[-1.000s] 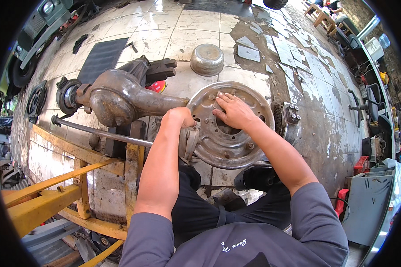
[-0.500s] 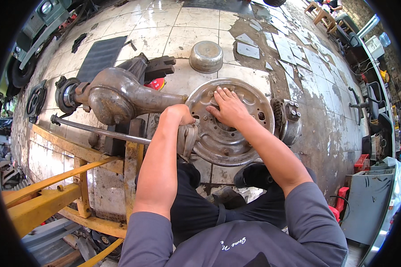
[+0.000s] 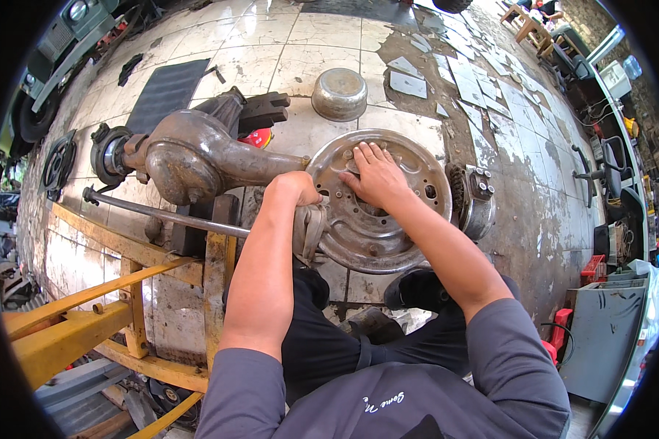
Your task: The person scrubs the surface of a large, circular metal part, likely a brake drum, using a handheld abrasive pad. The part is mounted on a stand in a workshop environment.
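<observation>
A round, rusty metal brake backing plate (image 3: 377, 245) with several holes faces up before me, at the end of an axle tube. My right hand (image 3: 377, 175) lies flat on its upper middle, fingers stretched out. At the plate's left edge my left hand (image 3: 298, 188) is closed, its thumb toward the rim. The other fingers curl out of sight, so what they grip is hidden. Just below that hand a looped, tan strap-like piece (image 3: 311, 230) hangs beside the plate. The axle housing (image 3: 187, 157) with its bulging differential case extends to the left.
A round metal drum (image 3: 340, 94) sits on the tiles beyond the plate. Close on the right stands a greasy hub-like part (image 3: 478, 201). A long metal rod (image 3: 161, 214) and a yellow steel frame (image 3: 73, 340) lie left. Broken tiles (image 3: 408, 83) cover the far floor.
</observation>
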